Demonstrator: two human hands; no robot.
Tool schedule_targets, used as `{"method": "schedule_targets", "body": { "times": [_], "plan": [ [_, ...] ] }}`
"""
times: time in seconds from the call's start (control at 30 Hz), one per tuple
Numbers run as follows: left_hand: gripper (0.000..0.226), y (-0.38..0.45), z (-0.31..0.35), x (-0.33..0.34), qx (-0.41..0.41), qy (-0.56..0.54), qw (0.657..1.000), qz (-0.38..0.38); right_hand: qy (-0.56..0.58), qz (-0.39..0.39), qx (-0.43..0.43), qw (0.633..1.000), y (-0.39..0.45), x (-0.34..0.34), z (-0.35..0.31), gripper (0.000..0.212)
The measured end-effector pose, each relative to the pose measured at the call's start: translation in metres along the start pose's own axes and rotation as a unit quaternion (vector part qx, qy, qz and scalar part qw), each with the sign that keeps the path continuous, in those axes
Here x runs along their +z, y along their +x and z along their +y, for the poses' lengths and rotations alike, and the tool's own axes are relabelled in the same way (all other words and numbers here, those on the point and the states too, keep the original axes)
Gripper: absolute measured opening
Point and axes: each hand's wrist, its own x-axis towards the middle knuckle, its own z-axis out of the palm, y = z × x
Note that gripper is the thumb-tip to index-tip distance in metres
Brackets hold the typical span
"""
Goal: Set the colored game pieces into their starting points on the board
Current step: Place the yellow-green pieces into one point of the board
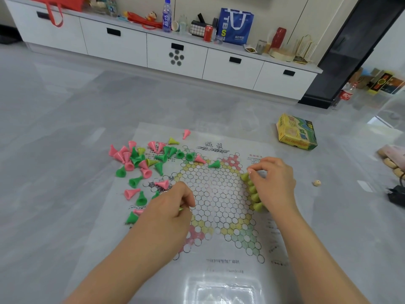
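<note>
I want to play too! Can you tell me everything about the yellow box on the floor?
The yellow box is a small, flat cardboard-looking carton, yellow with green edges, a printed picture on its top and lettering too blurred to read. It looks worn and a little crumpled, and seems closed. It lies flat on the grey floor, turned at a slant, beyond the far right corner of the game board. Nothing touches it but the floor; both hands are away from it.

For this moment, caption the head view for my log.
Right hand sets yellow-green cone pieces on the paper checkers board; left hand holds more.
</note>
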Motion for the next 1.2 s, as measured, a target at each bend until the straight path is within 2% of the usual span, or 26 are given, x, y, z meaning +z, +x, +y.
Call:
{"method": "schedule_targets", "body": {
  "times": [0.67, 0.73, 0.8, 0.9, 1.0, 1.1, 1.2],
  "plan": [
    [0.024, 0.000, 0.001, -0.001, 0.005, 0.008, 1.000, -0.011, -0.063, -0.025, -0.025, 0.997, -0.005, -0.002, -0.005, 0.018],
    [0.024, -0.001, 0.002, -0.002, 0.012, 0.003, 1.000, -0.010, -0.025, -0.006, -0.051, 0.998, -0.008, -0.006, -0.012, 0.018],
    [0.027, 0.000, 0.005, -0.003, 0.015, -0.015, 1.000, -0.013, 0.066, -0.020, -0.097, 0.993, -0.016, -0.012, -0.027, 0.016],
    [0.046, 0.003, 0.008, -0.004, 0.021, -0.061, 0.998, 0.010, 0.197, -0.147, -0.178, 0.953, -0.045, -0.021, -0.064, 0.020],
    [0.069, 0.004, 0.010, -0.006, 0.019, -0.132, 0.991, 0.029, 0.231, -0.211, -0.241, 0.919, -0.072, -0.017, -0.083, 0.024],
    [0.084, 0.002, 0.013, -0.004, 0.024, -0.171, 0.985, 0.007, 0.331, -0.227, -0.147, 0.904, -0.081, -0.014, -0.086, 0.025],
    [0.082, -0.001, 0.016, -0.003, 0.051, -0.166, 0.985, 0.006, 0.438, -0.242, -0.038, 0.865, -0.081, -0.019, -0.086, 0.015]
  ]
}}
